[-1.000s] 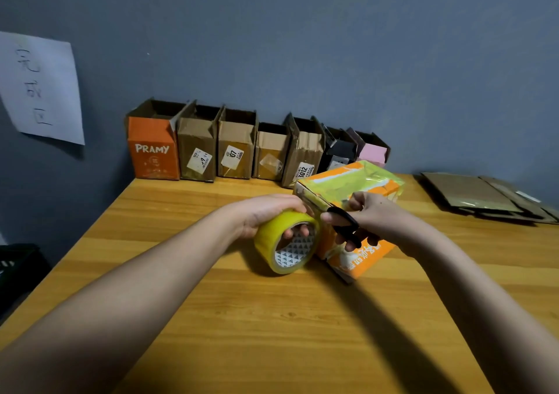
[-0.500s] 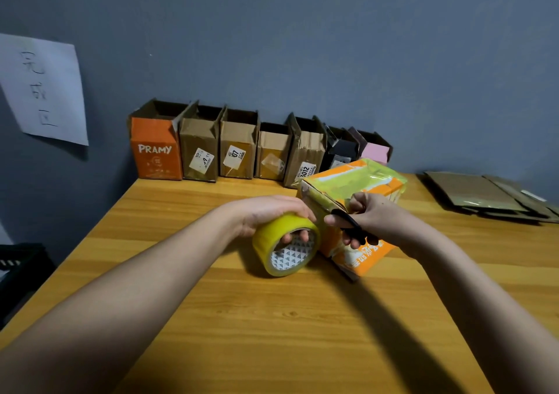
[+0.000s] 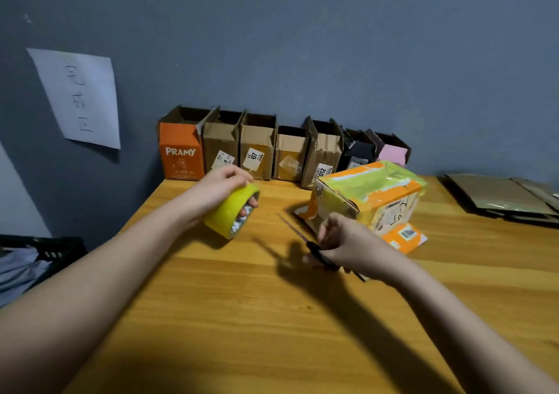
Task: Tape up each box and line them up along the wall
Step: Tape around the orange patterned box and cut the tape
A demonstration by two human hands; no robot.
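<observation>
Toward the far edge of the wooden table point(image 3: 272, 318), right of its middle, lies the orange-and-yellow printed cardboard box point(image 3: 375, 194), tilted, one flap flat on the wood. Just in front of it the right hand point(image 3: 348, 242) curls its fingers round black-handled scissors point(image 3: 320, 253) — blades pointing left. Well apart, the left hand point(image 3: 220, 189) grips a yellow roll of packing tape point(image 3: 231, 212), fingers through its core. Along the wall at the far edge stands a row of open-topped cardboard boxes point(image 3: 284, 154).
</observation>
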